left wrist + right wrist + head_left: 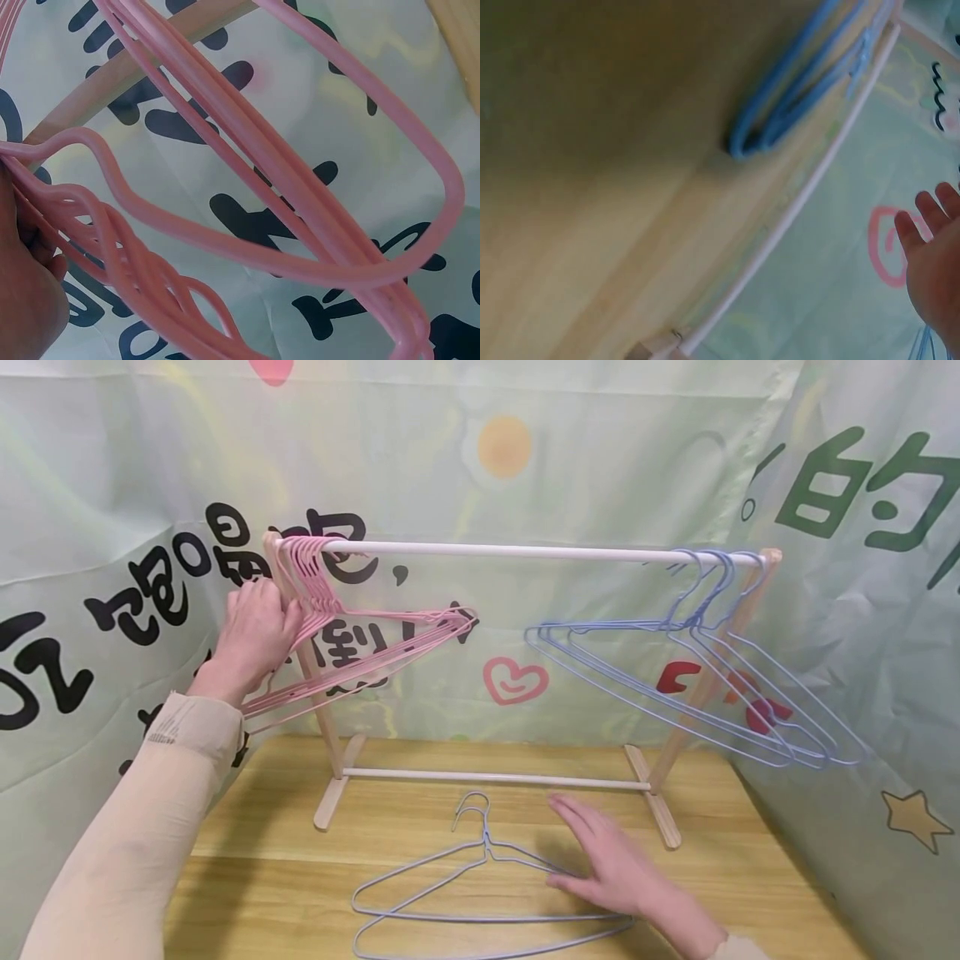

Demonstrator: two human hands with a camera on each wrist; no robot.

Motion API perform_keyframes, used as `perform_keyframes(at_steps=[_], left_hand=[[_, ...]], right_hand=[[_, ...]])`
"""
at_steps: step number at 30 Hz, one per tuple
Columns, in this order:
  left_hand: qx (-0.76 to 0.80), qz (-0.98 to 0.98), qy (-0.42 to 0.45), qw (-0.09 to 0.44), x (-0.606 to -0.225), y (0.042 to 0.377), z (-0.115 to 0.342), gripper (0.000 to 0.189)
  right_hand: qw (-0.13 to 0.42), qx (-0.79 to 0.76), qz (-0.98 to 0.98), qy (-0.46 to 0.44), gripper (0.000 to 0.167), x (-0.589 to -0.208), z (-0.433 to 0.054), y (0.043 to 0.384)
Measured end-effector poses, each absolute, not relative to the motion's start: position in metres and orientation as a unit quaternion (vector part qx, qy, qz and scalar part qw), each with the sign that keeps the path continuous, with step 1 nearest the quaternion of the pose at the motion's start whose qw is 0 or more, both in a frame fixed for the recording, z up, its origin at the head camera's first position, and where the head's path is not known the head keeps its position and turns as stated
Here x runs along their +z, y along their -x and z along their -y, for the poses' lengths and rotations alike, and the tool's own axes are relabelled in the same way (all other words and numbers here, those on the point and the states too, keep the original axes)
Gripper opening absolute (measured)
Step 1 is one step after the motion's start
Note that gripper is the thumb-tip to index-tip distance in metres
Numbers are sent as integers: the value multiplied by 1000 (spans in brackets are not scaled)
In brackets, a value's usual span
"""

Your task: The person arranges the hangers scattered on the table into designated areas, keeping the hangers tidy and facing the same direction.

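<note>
Several pink clothes hangers hang by their hooks at the left end of a white rail. My left hand grips them near their shoulders beside the left post. In the left wrist view the fingers are curled at the bunched pink wires, partly out of frame. Two blue hangers lie overlapping on the table, hooks toward the rack. Over their right side, my right hand hovers with fingers extended and nothing held. The right wrist view shows this hand apart from the blue hangers.
Several blue hangers hang at the rail's right end, by the right wooden post. A lower white bar joins the rack's feet on the wooden table. Printed cloth surrounds the back and sides.
</note>
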State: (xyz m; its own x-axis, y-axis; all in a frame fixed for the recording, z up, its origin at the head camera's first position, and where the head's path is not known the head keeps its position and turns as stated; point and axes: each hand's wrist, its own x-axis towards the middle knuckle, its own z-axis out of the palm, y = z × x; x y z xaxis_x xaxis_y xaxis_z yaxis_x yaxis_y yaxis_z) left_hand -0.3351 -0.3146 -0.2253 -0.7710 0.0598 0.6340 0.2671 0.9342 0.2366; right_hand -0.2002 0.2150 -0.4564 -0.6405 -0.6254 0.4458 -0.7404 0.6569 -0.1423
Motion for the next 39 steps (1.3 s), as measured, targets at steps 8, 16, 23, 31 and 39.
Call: perform_keyframes(at_steps=[8, 16, 23, 31, 39], left_hand=[[-155, 929, 85, 325, -225, 335, 314, 34], [-155, 926, 88, 332, -226, 333, 315, 35], [-155, 927, 89, 330, -226, 335, 316, 35], [-152, 926, 92, 334, -226, 336, 316, 34], [-153, 927, 93, 330, -226, 334, 316, 35]], right_hand=[[83, 148, 903, -395, 117, -476, -209, 195], [30, 144, 911, -386, 115, -482, -207, 194], [4, 128, 917, -378, 114, -483, -209, 193], [2, 124, 914, -387, 103, -484, -209, 194], [-12, 130, 913, -388, 95, -481, -206, 195]])
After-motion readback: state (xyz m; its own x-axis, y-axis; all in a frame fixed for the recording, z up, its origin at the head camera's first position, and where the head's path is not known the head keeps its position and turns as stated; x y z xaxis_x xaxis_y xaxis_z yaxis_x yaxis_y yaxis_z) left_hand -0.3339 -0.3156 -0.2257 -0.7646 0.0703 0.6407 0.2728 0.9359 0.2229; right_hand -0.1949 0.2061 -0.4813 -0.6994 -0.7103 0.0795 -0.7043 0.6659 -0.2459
